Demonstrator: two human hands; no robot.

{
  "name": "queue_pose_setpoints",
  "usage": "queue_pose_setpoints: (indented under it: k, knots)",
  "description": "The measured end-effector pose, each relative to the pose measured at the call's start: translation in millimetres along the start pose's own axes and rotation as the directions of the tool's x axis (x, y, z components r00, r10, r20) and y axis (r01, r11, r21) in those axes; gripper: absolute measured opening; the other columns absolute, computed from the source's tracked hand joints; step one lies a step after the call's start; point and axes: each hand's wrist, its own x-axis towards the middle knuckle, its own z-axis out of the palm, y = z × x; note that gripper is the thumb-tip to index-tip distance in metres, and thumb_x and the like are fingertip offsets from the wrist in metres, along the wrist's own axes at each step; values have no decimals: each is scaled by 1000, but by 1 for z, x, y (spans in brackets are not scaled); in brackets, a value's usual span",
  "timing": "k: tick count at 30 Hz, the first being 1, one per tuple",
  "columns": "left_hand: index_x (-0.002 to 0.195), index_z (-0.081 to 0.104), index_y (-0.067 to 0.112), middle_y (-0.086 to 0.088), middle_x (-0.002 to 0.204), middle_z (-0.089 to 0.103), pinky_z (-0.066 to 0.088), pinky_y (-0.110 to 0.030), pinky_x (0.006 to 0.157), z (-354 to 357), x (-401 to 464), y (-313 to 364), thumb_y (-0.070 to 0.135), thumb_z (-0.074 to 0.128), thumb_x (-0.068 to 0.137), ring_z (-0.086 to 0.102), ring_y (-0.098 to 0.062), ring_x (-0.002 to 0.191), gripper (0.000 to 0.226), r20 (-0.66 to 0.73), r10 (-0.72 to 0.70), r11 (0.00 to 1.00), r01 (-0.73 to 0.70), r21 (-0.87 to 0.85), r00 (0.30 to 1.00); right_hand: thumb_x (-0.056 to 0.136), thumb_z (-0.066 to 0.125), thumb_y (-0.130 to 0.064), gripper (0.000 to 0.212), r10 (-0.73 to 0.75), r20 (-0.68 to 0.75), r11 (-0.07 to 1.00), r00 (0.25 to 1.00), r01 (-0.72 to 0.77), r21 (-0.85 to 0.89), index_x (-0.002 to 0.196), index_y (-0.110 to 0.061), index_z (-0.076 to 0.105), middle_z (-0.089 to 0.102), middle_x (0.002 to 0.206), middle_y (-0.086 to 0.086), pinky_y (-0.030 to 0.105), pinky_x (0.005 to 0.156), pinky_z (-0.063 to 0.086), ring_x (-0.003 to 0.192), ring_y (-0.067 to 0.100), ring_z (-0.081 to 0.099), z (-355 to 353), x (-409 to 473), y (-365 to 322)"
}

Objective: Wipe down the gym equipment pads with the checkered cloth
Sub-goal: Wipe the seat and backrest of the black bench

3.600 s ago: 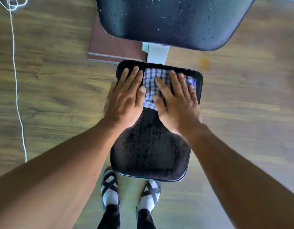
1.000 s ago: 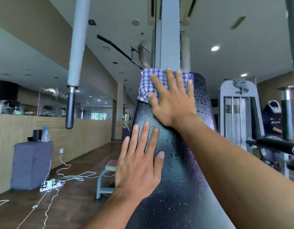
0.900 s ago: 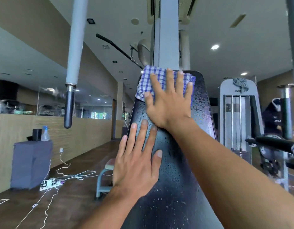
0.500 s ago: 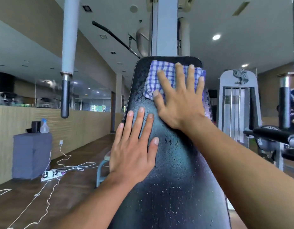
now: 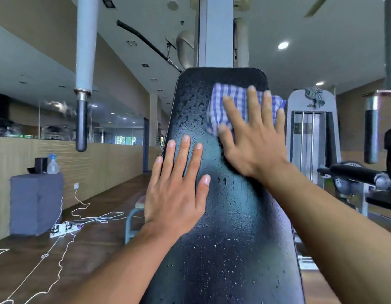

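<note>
Blue-and-white checkered cloth [image 5: 232, 106], soft and limp, is pressed flat by the spread right hand [image 5: 254, 145] on the wet black vinyl pad [image 5: 229, 216]; best bunched centrally.

2 bare forearms reach in from the bottom edge, with no sleeve, watch, band or ring showing anywhere along them. The left hand [image 5: 179, 189] shows all 5 digits, with short, pale, trimmed nails and faint knuckle creases. The right hand [image 5: 254, 141] is blurred, so its nails are hard to make out; it seems equally unadorned, with tendons ridging its back.
</note>
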Motion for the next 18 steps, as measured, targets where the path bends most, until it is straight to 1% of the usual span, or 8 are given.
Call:
queue_pose_setpoints:
  k: [2, 3, 7, 9, 11, 13, 14, 18]
  knots:
    - [157, 16, 20, -5, 166, 9, 7, -44, 120, 0, -1, 0, 46, 19, 102, 6, -28, 153, 61, -7, -2, 1000, 2, 1, 1000, 99, 17, -54, 62, 101, 16, 995, 995, -101, 28, 156, -38, 2, -13, 165, 10, 63, 116, -8, 149, 37, -16, -4, 29, -22]
    - [156, 21, 19, -6, 166, 12, 8, -44, 120, -1, -1, 0, 45, 20, 102, 6, -28, 153, 60, -5, 0, 1000, 0, -5, 1000, 99, 16, -54, 62, 68, 27, 998, 997, -68, 4, 156, -38, 0, -14, 164, 11, 64, 115, -10, 149, 37, -17, -3, 36, -37]
    - [143, 44, 15, -11, 156, 35, 14, -46, 119, -4, 0, 1, 43, 23, 101, 15, -30, 151, 55, -5, -8, 999, 8, -44, 1000, 98, 21, -53, 58, -323, 83, 944, 943, 328, -46, 154, -43, 15, -7, 166, 6, 61, 117, -7, 151, 32, -12, 7, 33, -75]
    - [150, 35, 17, -9, 161, 26, 11, -44, 119, -4, 0, 2, 44, 22, 101, 12, -29, 152, 57, -13, -13, 999, 13, -37, 1000, 96, 22, -55, 58, -311, 75, 949, 947, 314, -33, 153, -44, 16, -4, 166, 3, 59, 118, -6, 151, 30, -12, 5, 46, -68]
    - [156, 22, 20, -6, 165, 14, 6, -42, 119, -2, -1, 1, 45, 21, 102, 8, -28, 153, 59, -15, -1, 999, 1, -34, 1000, 95, 20, -58, 62, -171, 74, 985, 982, 173, -25, 155, -44, 9, -4, 166, 5, 60, 117, -7, 151, 31, -12, -3, 66, -60]
    - [156, 19, 20, -5, 166, 11, 6, -42, 119, 0, -1, 0, 45, 22, 102, 7, -27, 153, 60, -16, 6, 999, -6, -33, 1000, 95, 22, -57, 63, -33, 76, 998, 997, 30, 49, 155, -43, 9, -3, 166, 6, 60, 117, -8, 150, 32, -13, -7, 76, -58]
    - [156, 19, 20, -5, 166, 11, 7, -42, 119, 0, -1, 0, 45, 22, 102, 7, -27, 153, 60, -14, 4, 999, -4, -31, 1000, 96, 24, -56, 62, -28, 71, 997, 997, 23, 70, 155, -43, 10, -3, 166, 6, 60, 117, -9, 150, 33, -13, -6, 71, -58]
    - [156, 19, 20, -3, 166, 9, 9, -44, 121, 2, -2, -1, 46, 20, 102, 4, -26, 153, 60, -20, 8, 999, -9, -43, 1000, 98, 30, -55, 54, -260, -24, 965, 965, 260, 22, 151, -45, 26, 10, 166, 6, 57, 118, 0, 152, 32, 0, 6, 15, -35]
